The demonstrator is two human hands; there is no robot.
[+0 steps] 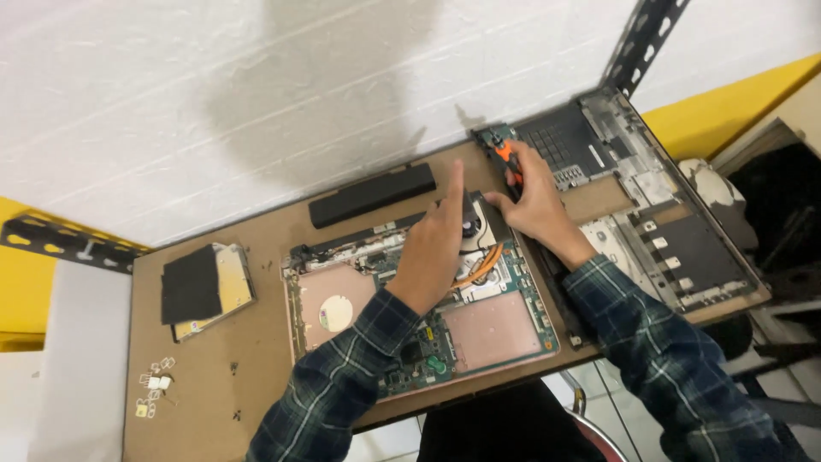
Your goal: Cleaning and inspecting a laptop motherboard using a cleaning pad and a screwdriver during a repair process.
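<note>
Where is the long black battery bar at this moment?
In the head view, the long black battery bar lies at the back of the brown tabletop, near the white wall, behind the opened laptop base and left of the left hand.

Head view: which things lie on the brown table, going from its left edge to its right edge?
Small white parts → optical drive → opened laptop base under the left hand → right hand holding an orange-handled tool → removed grey bottom cover.

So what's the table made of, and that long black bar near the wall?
The table looks like brown pressed fibreboard, maybe hardboard: flat, matte, no wood grain, thin pale edge. The long black bar, probably a laptop battery, looks like moulded plastic with a dull sheen. Neither hand touches them; the left hand rests on the opened laptop.
</note>
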